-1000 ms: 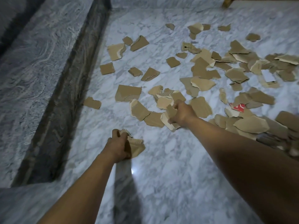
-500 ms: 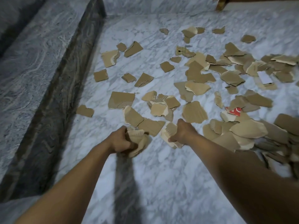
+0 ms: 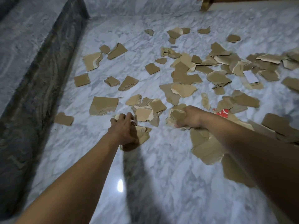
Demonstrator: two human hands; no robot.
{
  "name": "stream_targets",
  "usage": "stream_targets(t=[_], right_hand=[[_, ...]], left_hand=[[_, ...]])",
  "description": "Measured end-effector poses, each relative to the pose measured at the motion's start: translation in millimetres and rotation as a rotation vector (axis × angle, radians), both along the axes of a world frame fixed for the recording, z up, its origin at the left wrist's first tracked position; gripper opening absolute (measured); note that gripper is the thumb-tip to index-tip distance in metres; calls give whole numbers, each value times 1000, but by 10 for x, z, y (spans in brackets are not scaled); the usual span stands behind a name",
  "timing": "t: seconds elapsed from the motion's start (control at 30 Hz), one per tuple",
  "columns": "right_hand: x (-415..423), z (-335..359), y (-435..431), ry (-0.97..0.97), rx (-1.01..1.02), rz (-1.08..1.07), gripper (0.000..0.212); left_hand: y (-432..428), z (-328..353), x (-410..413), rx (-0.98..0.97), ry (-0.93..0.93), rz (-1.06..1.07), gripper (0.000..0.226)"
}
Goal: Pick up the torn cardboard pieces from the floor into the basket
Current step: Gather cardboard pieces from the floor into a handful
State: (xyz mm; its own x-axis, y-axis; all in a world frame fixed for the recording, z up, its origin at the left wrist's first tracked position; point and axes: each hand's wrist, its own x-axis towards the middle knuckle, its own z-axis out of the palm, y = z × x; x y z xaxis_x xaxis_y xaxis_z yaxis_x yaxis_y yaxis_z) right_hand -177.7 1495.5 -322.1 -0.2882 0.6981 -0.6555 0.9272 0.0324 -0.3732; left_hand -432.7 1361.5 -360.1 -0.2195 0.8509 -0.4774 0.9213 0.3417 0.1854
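Judged early in the task. Grips a wad of torn cardboard pieces in the left hand, low over the marble floor; clutches a second bundle in the right hand. Leaves dozens of scraps scattered over the floor, from beside the dark ledge to the right edge. Shows no basket, so confirms no deposit yet

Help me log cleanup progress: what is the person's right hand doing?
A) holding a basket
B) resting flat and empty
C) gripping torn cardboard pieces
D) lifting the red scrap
C: the right hand has its fingers curled round torn cardboard pieces; no basket is in view, and the red scrap lies apart from it.
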Motion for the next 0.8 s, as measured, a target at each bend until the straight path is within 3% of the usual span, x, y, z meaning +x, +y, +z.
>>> stream_targets(t=[0.1,0.2,0.3,0.43,0.5,0.57,0.67,0.73,0.8], right_hand=[[-147,-152,62,-170,144,14,84],[-187,-296,5,-150,209,-154,93],[-173,-314,44,-140,171,-283,112],[-108,-321,48,-129,98,-327,124],[-103,-340,-14,-46,132,-373,115],[-85,-293,-140,56,235,-356,93],[-93,-192,-374,103,350,-150,53],[61,-70,-431,169,311,-97,47],[296,207,-367,175,226,-100,54]], left_hand=[[21,-3,56,-13,5,19,91],[17,-12,58,-16,-17,76,93],[15,19,22,-55,-9,144,95],[-38,64,67,-41,1,165,72],[-82,94,66,-11,-9,138,64],[-122,156,122,-4,-66,135,62],[-180,240,188,-43,-207,116,53],[-164,380,290,-45,-251,89,41],[-99,631,399,-25,-256,117,32]])
